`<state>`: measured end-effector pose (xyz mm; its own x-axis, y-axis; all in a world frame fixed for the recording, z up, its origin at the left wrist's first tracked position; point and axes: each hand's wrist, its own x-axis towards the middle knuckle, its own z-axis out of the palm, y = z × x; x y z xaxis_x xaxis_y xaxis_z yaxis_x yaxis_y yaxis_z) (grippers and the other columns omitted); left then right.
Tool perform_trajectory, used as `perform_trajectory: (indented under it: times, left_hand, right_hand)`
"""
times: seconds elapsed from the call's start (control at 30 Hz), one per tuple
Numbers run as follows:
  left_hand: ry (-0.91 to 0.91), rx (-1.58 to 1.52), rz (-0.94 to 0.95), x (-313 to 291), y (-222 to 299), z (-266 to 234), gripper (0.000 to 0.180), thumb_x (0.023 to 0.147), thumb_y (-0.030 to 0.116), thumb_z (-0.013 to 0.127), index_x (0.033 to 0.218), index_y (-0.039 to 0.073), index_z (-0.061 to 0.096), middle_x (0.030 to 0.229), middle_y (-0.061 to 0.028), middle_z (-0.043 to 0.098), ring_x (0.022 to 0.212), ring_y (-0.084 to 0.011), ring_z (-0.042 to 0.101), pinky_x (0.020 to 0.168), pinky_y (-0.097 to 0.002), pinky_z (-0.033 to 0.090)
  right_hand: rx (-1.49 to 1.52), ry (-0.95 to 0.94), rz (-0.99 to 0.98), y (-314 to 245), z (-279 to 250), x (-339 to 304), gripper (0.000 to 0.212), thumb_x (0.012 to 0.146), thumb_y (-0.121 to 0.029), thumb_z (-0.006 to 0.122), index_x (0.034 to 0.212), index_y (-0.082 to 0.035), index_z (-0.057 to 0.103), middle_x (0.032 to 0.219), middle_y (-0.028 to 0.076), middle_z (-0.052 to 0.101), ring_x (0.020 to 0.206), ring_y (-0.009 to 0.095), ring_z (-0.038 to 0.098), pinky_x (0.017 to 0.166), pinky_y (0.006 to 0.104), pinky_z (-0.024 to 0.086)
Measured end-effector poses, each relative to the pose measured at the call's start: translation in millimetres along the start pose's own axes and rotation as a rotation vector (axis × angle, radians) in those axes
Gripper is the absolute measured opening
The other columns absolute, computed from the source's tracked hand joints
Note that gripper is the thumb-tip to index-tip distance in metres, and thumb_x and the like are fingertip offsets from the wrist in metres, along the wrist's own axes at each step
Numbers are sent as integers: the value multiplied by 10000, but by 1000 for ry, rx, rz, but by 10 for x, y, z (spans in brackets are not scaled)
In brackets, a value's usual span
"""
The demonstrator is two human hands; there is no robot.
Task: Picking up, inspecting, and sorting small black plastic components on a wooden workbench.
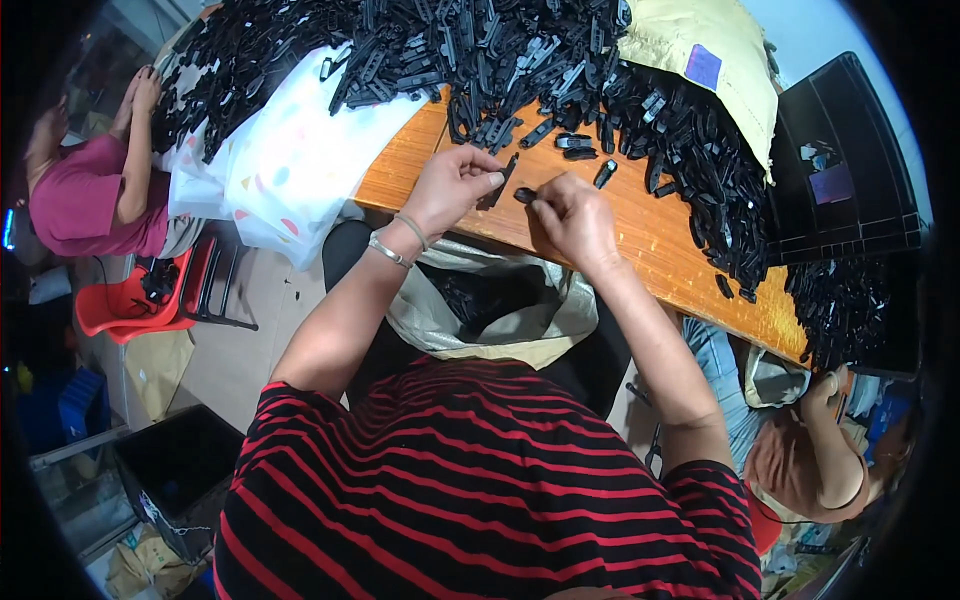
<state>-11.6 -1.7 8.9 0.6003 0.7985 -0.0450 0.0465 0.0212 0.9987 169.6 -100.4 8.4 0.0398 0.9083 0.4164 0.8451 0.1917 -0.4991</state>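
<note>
My left hand (450, 192), with a bracelet at its wrist, pinches a slim black plastic piece (510, 168) between thumb and fingertips, tilted above the table's near edge. Just to the right, my right hand (580, 222) is curled with its fingertips at a small black plastic part (524, 195). The two parts are a short gap apart. Beyond my hands, several black clip-like pieces (575, 147) lie loose on the wooden table (655, 228). A large heap of similar black plastic parts (520, 60) covers the far side.
An open woven sack (430, 318) holding dark parts sits at my lap. White plastic sheeting (290, 170) hangs over the table's left edge. A yellowish sack (660, 35) stands at the back right, beside a black crate (840, 165). People (90, 195) sit left and right; a red chair (125, 305) stands left.
</note>
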Motion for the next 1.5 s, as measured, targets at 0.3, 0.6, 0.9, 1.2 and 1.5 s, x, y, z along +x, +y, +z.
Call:
perform_trajectory:
  times: [0.3, 0.6, 0.9, 1.2, 1.5]
  left_hand:
    - [-242, -108, -210, 54, 193, 58, 174, 902, 175, 600, 995, 29, 615, 739, -9, 618, 592, -75, 566, 515, -187, 434]
    - [-76, 144, 23, 124, 43, 231, 183, 815, 173, 685, 854, 0, 636, 751, -50, 646, 649, -104, 598, 588, -240, 484]
    - [44, 440, 74, 175, -137, 322, 208, 775, 183, 727, 811, 0, 635, 660, -33, 609, 578, -100, 547, 544, -266, 452]
    - [117, 736, 124, 124, -79, 328, 214, 728, 224, 717, 694, 40, 611, 777, -132, 620, 757, -315, 608, 680, -398, 481]
    - [231, 800, 451, 56, 72, -188, 153, 780, 188, 680, 840, 51, 644, 836, -108, 578, 748, -252, 594, 674, -349, 483]
  right_hand:
    - [59, 27, -220, -161, -288, 199, 173, 840, -50, 640, 1009, -30, 608, 819, 92, 608, 625, 183, 579, 555, 291, 473]
    - [673, -162, 646, -19, -178, -13, 141, 885, -120, 627, 842, -1, 566, 637, 39, 596, 479, 74, 538, 418, 215, 432]
    - [640, -235, 775, 25, -142, 58, 203, 897, -129, 617, 771, -15, 505, 602, 48, 576, 426, 81, 507, 376, 207, 388]
    - [547, -301, 686, 136, -48, 84, 280, 867, -167, 665, 693, -13, 508, 518, 63, 565, 394, 108, 501, 370, 261, 377]
    - [122, -242, 289, -22, -431, 7, 151, 810, -141, 686, 814, -9, 613, 650, 85, 590, 611, 200, 607, 558, 342, 470]
